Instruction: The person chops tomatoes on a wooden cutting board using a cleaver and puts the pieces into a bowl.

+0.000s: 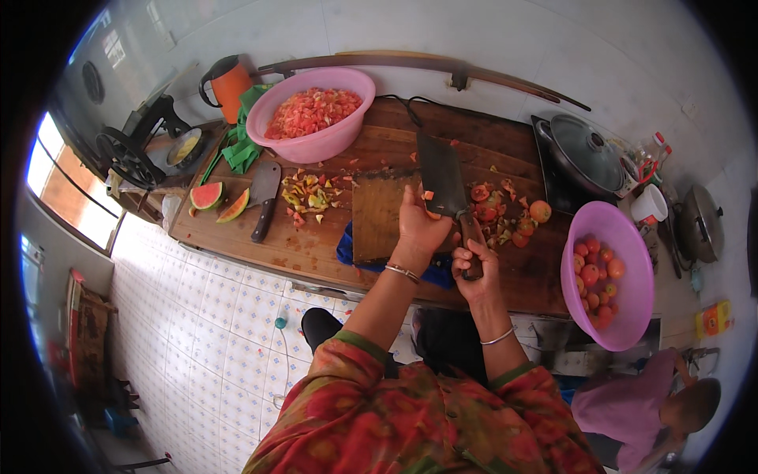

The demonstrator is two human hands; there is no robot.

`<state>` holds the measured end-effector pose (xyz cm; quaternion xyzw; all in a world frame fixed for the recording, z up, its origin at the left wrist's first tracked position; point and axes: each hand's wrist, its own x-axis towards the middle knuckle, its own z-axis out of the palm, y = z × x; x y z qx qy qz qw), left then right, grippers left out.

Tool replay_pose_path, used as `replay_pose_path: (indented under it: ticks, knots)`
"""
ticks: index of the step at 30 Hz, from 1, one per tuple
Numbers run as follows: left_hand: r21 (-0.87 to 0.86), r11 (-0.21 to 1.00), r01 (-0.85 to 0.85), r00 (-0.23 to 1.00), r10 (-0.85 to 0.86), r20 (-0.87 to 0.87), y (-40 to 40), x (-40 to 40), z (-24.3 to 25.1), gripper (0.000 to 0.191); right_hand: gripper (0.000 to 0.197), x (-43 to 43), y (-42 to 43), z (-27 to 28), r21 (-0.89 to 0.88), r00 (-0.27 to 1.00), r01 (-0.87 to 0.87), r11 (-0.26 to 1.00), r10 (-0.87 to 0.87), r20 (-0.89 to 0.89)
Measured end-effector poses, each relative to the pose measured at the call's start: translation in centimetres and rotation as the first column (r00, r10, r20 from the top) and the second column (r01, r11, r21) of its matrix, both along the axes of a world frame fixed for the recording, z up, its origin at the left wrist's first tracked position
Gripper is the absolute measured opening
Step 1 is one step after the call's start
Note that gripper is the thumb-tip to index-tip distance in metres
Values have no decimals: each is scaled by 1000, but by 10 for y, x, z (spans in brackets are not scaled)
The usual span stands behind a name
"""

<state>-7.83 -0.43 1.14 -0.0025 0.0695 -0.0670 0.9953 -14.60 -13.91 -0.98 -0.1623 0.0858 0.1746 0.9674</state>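
My right hand (477, 263) grips the handle of a cleaver (441, 172), its broad dark blade pointing away from me over a wooden cutting board (376, 207). Against the near part of the blade is my left hand (421, 225), thumb up, with its other fingers mostly hidden. A small red tomato piece (427, 195) lies at the blade's edge, and another shows by the left palm. Under the board a blue cloth (346, 244) sticks out. Right of the blade lie cut tomatoes and trimmings (487, 207), beside a whole tomato (540, 211).
A pink basin of chopped tomato (355, 139) stands back left. Nearer are a second cleaver (267, 181), watermelon pieces (207, 195) and scraps (308, 194). To the right are a purple basin (636, 278) holding tomatoes and a lidded pan (586, 148). A person (628, 403) is at lower right.
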Motion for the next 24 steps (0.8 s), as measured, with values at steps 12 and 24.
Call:
replay_pose_path:
  ticks: [12, 24]
  knots:
    - [-11, 995, 100, 967, -94, 235, 39, 11, -38, 60, 73, -10, -31, 9, -315, 986, 17, 949, 37, 164]
    - [950, 283, -131, 945, -253, 206, 53, -8, 1, 59, 70, -24, -60, 22, -504, 962, 214, 837, -91, 257]
